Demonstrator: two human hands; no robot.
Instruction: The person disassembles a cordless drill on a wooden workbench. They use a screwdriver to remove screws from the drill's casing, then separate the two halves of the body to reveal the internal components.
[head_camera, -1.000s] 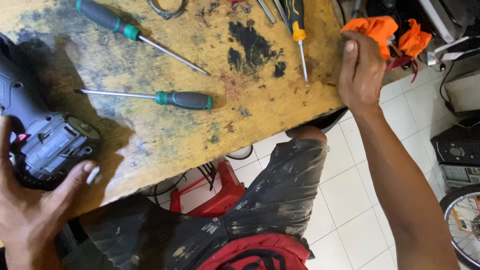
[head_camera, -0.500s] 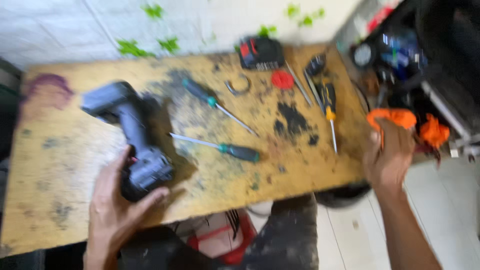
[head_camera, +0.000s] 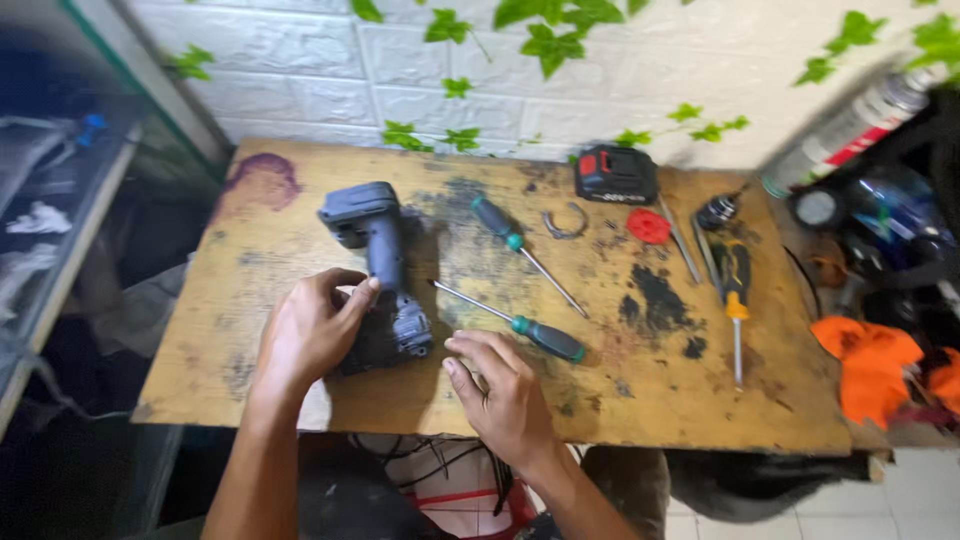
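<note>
A grey cordless drill body (head_camera: 378, 268) lies on a stained wooden tabletop (head_camera: 250, 260). My left hand (head_camera: 312, 330) rests against the drill's left side, thumb on its handle. My right hand (head_camera: 500, 385) lies on the wood just right of the drill's head, fingers curled, holding nothing. A green-handled screwdriver (head_camera: 520, 325) lies right beside my right hand, and a second one (head_camera: 520, 250) lies farther back.
At the back right sit a black and red battery pack (head_camera: 615, 175), a red disc (head_camera: 648, 226), a metal ring clip (head_camera: 566, 224) and a yellow-handled screwdriver (head_camera: 736, 300). Orange cloth (head_camera: 868, 365) lies off the table's right edge. White brick wall with leaves behind.
The view has lifted to show the whole table. My right hand left the orange cloth and came in beside the drill. My left hand stays at the drill.
</note>
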